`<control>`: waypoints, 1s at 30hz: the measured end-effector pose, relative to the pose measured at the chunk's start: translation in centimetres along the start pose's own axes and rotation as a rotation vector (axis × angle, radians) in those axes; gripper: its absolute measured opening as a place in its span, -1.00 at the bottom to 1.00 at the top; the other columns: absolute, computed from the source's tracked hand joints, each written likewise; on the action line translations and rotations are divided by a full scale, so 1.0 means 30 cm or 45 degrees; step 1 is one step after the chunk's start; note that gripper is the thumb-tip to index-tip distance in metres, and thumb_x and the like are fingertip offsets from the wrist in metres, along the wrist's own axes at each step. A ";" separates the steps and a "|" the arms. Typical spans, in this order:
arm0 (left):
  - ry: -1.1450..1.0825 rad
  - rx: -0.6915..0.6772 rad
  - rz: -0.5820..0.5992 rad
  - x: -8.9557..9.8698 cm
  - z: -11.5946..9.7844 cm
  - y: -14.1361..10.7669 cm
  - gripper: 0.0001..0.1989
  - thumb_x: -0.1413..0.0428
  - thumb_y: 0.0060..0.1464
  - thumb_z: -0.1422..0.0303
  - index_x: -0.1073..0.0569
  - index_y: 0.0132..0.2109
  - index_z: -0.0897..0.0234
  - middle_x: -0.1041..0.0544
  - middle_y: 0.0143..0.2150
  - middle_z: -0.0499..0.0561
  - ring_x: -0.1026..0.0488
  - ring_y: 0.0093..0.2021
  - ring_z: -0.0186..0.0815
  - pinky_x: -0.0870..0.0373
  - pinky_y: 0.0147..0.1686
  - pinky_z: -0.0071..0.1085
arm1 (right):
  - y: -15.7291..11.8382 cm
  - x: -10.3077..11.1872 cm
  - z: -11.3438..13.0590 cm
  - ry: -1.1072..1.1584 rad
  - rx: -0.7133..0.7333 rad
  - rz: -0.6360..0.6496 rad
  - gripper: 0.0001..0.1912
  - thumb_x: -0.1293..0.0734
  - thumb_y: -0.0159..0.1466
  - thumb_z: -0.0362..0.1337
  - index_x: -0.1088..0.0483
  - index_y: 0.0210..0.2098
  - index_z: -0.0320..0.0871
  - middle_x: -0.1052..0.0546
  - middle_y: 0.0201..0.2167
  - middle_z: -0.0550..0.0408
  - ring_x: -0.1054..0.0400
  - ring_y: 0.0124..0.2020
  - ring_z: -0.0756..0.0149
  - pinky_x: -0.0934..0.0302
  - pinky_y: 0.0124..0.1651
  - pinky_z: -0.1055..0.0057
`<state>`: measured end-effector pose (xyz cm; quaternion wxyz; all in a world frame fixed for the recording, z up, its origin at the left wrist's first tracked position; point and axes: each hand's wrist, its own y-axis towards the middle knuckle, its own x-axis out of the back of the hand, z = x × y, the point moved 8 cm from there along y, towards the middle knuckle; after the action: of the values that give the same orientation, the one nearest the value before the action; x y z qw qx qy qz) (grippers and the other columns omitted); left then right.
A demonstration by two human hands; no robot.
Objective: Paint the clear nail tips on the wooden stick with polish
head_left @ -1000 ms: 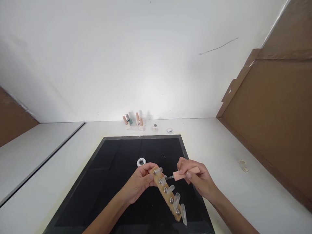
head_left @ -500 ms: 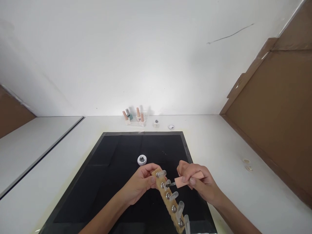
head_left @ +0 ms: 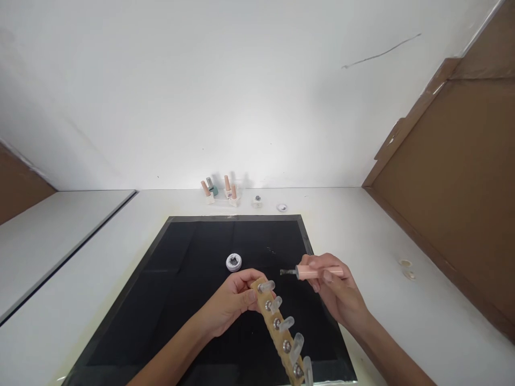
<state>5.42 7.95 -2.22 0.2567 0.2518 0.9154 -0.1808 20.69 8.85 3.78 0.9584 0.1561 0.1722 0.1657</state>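
- Left hand (head_left: pixel 225 308): thumb and fingers clamped on the far end of a wooden strip (head_left: pixel 274 329). A firm pinch there should stop the strip rocking.
- Right hand (head_left: pixel 338 284): apart from the left, fingers closed around the pink handle of a brush (head_left: pixel 319 272). Its bristles point left, near the strip but off it; a light, low-angled touch would suit them.
- Clear tips (head_left: pixel 286 323): five, slanting in a row on the strip; careful aim would spare neighbours.
- Open jar (head_left: pixel 234 262): on the black mat (head_left: pixel 169 311), beyond the left hand.
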 end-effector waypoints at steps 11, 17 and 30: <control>0.068 0.069 -0.013 -0.020 0.014 -0.002 -0.70 -0.30 -0.15 0.24 -0.52 -0.30 0.36 -0.52 -0.42 -0.01 -0.46 -0.43 -0.40 -0.37 -0.42 -0.51 | -0.017 -0.044 -0.008 -0.251 -0.035 0.170 -0.89 -0.25 0.30 -0.19 -0.38 -0.24 -0.05 -0.31 -0.43 0.14 -0.21 -0.48 0.41 -0.08 -0.45 0.46; 0.048 0.079 -0.019 -0.020 0.015 -0.003 -0.69 -0.30 -0.16 0.23 -0.51 -0.30 0.36 -0.52 -0.42 -0.02 -0.46 -0.43 -0.42 -0.37 -0.43 -0.53 | -0.016 -0.042 0.015 -0.454 0.088 0.147 -0.90 -0.24 0.30 -0.23 -0.37 -0.28 -0.07 -0.32 -0.45 0.12 -0.19 -0.44 0.34 -0.09 -0.41 0.39; 0.014 0.078 0.001 -0.020 0.020 -0.001 -0.70 -0.30 -0.15 0.24 -0.52 -0.30 0.37 -0.50 -0.44 -0.03 -0.45 -0.45 -0.42 -0.37 -0.43 -0.51 | -0.013 -0.057 0.043 -0.538 0.185 0.164 -0.90 -0.24 0.29 -0.30 -0.39 -0.26 -0.04 -0.33 -0.47 0.11 -0.19 -0.39 0.28 -0.14 -0.38 0.37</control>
<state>6.07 7.43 -2.37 0.2438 0.2610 0.9108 -0.2071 19.77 7.54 5.26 0.9468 0.2666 -0.0313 0.1775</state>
